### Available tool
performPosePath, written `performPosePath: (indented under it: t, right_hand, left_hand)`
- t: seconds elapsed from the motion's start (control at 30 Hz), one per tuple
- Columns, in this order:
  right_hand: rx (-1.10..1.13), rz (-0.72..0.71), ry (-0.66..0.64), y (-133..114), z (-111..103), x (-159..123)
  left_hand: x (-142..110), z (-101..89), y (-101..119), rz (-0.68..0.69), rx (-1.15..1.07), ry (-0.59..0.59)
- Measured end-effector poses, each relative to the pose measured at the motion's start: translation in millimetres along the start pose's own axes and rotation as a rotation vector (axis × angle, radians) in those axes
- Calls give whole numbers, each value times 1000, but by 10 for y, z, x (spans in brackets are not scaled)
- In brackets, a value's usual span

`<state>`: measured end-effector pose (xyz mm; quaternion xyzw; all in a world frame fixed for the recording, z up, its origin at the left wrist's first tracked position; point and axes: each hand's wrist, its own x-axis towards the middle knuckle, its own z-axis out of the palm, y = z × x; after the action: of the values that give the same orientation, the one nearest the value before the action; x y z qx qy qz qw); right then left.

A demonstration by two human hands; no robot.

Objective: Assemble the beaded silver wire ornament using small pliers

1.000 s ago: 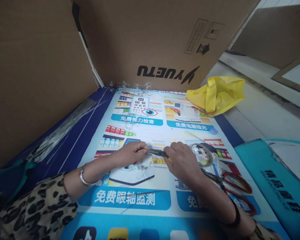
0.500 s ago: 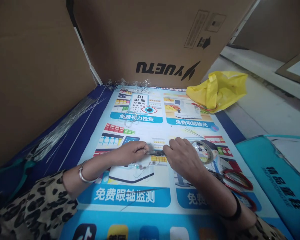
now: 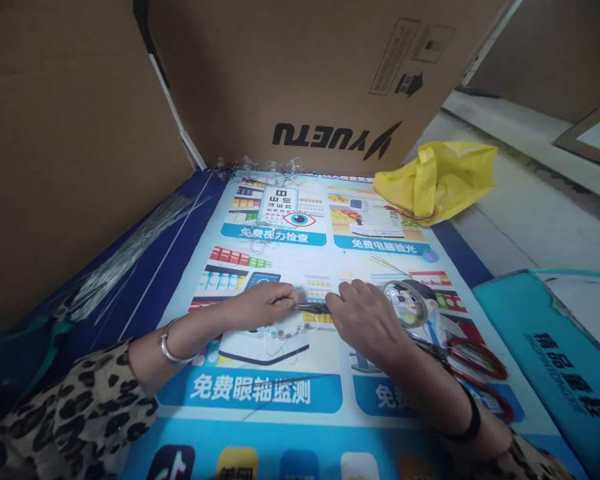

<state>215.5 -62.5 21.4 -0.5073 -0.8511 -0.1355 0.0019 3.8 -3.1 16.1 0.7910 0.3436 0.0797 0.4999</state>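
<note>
My right hand (image 3: 367,320) is closed around a pair of pliers (image 3: 314,308), whose slim dark metal jaws point left. Their tips meet the fingertips of my left hand (image 3: 260,305), closed in a pinch. A thin wire strung with small pale and greenish beads (image 3: 279,335) hangs in a loop below the pinch, over the printed sheet (image 3: 320,427). My left fingers hold this beaded wire near the plier tips; the exact grip point is hidden. The handles of the pliers are covered by my right hand.
Red-handled scissors (image 3: 477,360) and a clear round roll (image 3: 423,308) lie by my right forearm. A bundle of thin wires (image 3: 125,263) and a green-handled tool (image 3: 53,333) are at left. Beaded wire pieces (image 3: 260,167) sit before a cardboard box (image 3: 305,73). A yellow bag (image 3: 450,183) is at back right.
Both hands keep nearly the same place and grip. The beaded wire loop has shifted slightly and hangs a little differently below the pliers.
</note>
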Motion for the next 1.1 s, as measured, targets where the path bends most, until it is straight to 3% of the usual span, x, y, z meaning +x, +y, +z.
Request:
performPosePath:
  t: [0.27, 0.6, 0.87, 1.1]
  right_hand:
    - [32, 33, -19, -14, 19, -21]
    - [-17, 36, 27, -9, -85, -48]
    - [-38, 29, 58, -27, -137, -78]
    - [-37, 98, 51, -116, -212, -66]
  left_hand:
    - [2, -3, 19, -13, 10, -5]
    - [-22, -11, -34, -50, -243, -80]
    - [-15, -13, -43, -51, -303, -90]
    - [-3, 106, -16, -110, -328, 19]
